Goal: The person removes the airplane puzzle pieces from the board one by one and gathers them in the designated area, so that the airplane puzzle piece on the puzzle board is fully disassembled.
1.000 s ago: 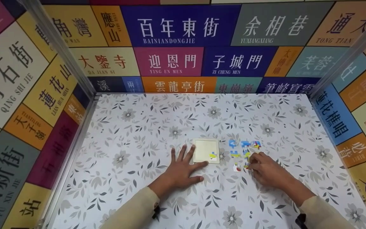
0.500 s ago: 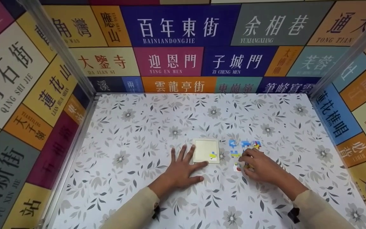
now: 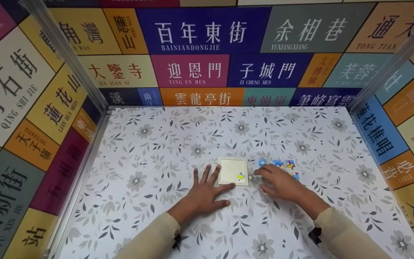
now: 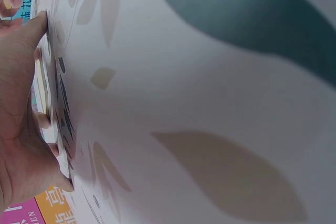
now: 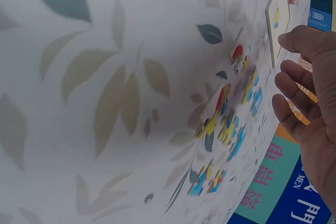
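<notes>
My left hand (image 3: 203, 194) lies spread on the table, its fingertips at the left side and lower edge of a small cream puzzle tray (image 3: 228, 167). One yellow-and-blue puzzle piece (image 3: 240, 176) sits in the tray's lower right corner. My right hand (image 3: 280, 183) hovers just right of the tray, thumb and forefinger apart; I see nothing between them. Under and beyond it, several loose puzzle pieces (image 3: 278, 163) lie on the table, some hidden in the head view. The right wrist view shows these bright pieces (image 5: 228, 127) beside the loosely bent fingers (image 5: 286, 106).
A white tabletop (image 3: 178, 129) with a grey leaf-and-flower print spreads around the tray. Panels with coloured Chinese signs (image 3: 203, 30) close it in at the back, left and right. Metal corner posts (image 3: 74, 57) join the panels.
My right hand has moved left from the puzzle pieces towards the tray, its fingers loosening. The left hand stays where it was.
</notes>
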The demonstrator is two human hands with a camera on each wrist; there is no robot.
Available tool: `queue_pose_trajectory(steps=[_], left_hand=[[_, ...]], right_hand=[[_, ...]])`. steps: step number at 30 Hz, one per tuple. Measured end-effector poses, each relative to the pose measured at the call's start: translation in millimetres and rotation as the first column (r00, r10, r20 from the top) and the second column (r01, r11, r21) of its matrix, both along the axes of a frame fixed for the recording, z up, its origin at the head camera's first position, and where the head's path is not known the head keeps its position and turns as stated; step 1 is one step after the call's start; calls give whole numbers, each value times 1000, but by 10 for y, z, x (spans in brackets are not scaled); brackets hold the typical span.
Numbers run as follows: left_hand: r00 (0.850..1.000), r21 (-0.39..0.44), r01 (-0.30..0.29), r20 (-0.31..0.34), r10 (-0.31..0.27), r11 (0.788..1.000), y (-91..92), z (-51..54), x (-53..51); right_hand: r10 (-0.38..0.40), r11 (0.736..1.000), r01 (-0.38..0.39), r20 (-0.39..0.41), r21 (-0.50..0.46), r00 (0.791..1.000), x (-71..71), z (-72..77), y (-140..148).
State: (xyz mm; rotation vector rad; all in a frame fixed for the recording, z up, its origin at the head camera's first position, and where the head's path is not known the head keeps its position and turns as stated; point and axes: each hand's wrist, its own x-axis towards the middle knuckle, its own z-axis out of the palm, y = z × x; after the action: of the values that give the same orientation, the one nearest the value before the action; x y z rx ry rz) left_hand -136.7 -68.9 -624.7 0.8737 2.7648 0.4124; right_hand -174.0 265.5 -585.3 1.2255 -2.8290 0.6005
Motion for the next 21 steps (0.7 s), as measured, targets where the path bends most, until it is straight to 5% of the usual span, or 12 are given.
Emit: queue_pose_trajectory(steps=[21], left_hand=[[1000, -48, 0, 0, 0, 999, 5, -21, -8]], right_hand=[[-4, 1000, 5, 109, -10, 994, -170, -108, -417]])
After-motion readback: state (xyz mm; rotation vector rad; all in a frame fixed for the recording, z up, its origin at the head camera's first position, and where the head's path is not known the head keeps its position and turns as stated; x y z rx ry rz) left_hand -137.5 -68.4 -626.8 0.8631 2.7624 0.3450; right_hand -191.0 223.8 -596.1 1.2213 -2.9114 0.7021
